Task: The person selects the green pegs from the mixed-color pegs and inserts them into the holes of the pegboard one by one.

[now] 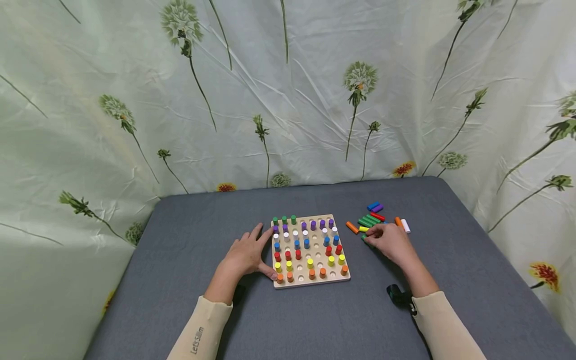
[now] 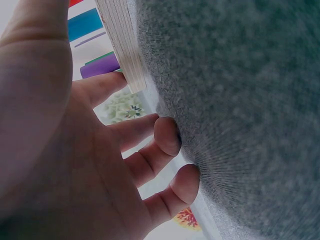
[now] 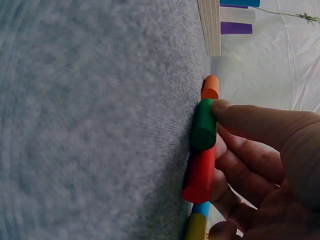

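A wooden pegboard point(image 1: 317, 255) lies on the grey table, with rows of upright coloured pegs and some bare holes. My left hand point(image 1: 246, 254) rests at its left side, thumb at the near corner and index finger by the far one. In the left wrist view, the index fingertip meets the board's edge point(image 2: 120, 40) beside a purple peg point(image 2: 100, 65); the other fingertips rest on the cloth. My right hand point(image 1: 392, 242) is right of the board, pinching a green peg point(image 3: 204, 125) low over the cloth. A red peg point(image 3: 200, 175) lies close behind it.
Loose pegs lie around the right hand: several green pegs point(image 1: 369, 220), an orange peg point(image 1: 352, 228), a white peg point(image 1: 405, 226), and a blue peg point(image 1: 373, 205) farther back. A flower-printed curtain point(image 1: 292, 100) hangs behind the table point(image 1: 202, 220).
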{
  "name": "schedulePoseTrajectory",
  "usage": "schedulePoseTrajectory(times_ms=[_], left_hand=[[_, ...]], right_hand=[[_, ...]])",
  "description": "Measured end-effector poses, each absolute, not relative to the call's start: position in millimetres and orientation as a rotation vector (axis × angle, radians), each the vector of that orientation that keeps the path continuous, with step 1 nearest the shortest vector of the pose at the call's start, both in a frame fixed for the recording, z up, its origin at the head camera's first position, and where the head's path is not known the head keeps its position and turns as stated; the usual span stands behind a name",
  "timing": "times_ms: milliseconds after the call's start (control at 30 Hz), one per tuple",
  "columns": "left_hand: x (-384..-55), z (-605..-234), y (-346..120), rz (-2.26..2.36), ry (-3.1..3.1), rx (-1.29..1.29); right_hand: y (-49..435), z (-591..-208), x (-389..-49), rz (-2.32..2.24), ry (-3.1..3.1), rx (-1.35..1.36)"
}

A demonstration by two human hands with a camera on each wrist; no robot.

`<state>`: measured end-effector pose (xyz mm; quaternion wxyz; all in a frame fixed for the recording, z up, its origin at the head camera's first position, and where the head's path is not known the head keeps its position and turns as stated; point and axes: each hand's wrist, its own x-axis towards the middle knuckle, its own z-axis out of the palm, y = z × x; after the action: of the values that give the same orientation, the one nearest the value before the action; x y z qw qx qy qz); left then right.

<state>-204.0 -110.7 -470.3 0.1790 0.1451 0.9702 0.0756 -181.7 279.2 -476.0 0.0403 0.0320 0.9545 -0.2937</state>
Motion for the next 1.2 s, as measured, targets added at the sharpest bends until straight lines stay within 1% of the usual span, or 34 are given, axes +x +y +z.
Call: schedulePoseTrajectory(times_ms=[167,400,700,1000,1200], left_hand=[[-205,-472,-110,0.215,2.741,0.395],[-205,-473,-111,0.203,2.748,0.395],[-204,-472,-111,0.213,2.742,0.405],[-203,-471,-110,0.199,2.744,0.404],[-202,-470,-111,0.205,2.748,0.4]], right_hand=[[279,-477,-182,-0.954,2.914,0.116],[280,-478,-183,-1.208,2.87,0.087],[279,-468,-179,-1.47,2.775,0.088],[268,-459,-179,-1.48,2.82,0.103],[257,-449,-187,-1.483,2.821,0.083]])
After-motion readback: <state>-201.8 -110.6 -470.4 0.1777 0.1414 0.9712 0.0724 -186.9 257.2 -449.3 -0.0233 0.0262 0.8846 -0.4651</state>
